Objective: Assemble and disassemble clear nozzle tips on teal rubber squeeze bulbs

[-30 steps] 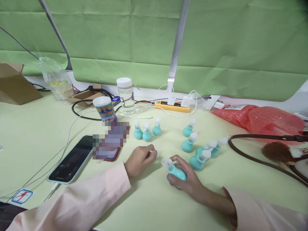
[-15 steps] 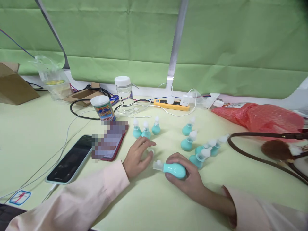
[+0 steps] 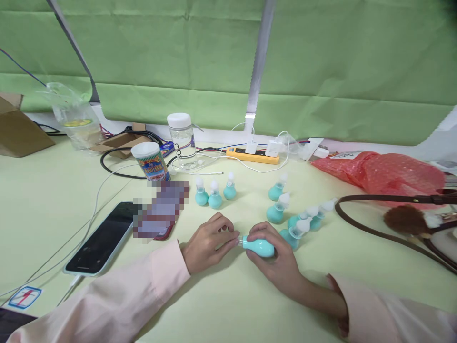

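Observation:
My right hand [image 3: 276, 259] is wrapped round the teal squeeze bulb [image 3: 260, 247] of a nasal aspirator lying sideways, its clear neck pointing left. My left hand [image 3: 210, 242] is closed in a pinch at the end of that neck, over a clear nozzle tip mostly covered by the fingers. Behind my left hand stand similar teal aspirators [image 3: 214, 199] with whitish tips, upright in a small group. Beyond my right hand are several more aspirators [image 3: 275, 213], some tilted to the right; one [image 3: 291, 238] is close to the knuckles.
Two phones, one dark [image 3: 103, 238] and one red-edged [image 3: 166, 205], lie at left. Behind them stand a printed tub [image 3: 152, 162] and a clear jar [image 3: 183, 143]. Further back is a yellow power strip [image 3: 250, 156]. At right are a red plastic bag [image 3: 389, 176] and a brown strap [image 3: 360, 228].
My left hand has moved right and brought the clear tip against the aspirator's neck, its fingers now closed there. My right hand still holds the bulb. The view has shifted slightly.

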`<state>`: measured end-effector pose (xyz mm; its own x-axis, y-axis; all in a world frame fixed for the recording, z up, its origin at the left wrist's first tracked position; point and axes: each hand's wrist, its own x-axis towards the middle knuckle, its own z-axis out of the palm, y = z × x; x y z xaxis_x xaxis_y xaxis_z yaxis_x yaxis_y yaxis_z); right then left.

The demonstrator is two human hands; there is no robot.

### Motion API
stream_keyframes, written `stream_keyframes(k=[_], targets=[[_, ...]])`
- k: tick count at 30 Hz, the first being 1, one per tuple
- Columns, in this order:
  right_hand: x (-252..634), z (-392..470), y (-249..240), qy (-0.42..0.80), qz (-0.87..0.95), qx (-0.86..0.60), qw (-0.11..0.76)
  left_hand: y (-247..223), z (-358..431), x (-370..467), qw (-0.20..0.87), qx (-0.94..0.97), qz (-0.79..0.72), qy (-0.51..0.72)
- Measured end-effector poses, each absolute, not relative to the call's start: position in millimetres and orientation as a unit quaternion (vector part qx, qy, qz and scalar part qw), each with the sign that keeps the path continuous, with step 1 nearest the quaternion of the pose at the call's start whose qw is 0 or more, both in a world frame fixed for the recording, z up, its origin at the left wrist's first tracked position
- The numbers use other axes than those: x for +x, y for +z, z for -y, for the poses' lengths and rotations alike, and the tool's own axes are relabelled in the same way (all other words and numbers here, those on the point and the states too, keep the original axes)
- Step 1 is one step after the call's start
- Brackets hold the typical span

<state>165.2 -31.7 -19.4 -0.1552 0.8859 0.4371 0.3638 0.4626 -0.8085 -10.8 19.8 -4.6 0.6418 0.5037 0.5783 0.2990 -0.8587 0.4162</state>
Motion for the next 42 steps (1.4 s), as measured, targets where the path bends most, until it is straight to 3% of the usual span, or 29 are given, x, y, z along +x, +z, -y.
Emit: stream_keyframes(k=[5, 17, 26, 30, 42], targets=[[165, 31, -22, 0.266, 0.706, -0.46, 0.468, -11, -17, -7, 0.102, 0.899, -0.222, 0.364], [166, 33, -24, 0.213, 0.761, -0.419, 0.446, 8, -24, -14, 0.236, 0.899, -0.266, 0.256], [164, 36, -20, 0.168, 0.79, -0.41, 0.424, 3, -14, -10, -0.001, 0.958, -0.231, 0.168], [164, 36, -20, 0.173, 0.786, -0.414, 0.426, 2, -13, -10, -0.041, 0.964, -0.227, 0.131], [166, 31, -9, 0.357, 0.666, -0.495, 0.429, 6, -17, -12, 0.129, 0.924, -0.264, 0.246]])
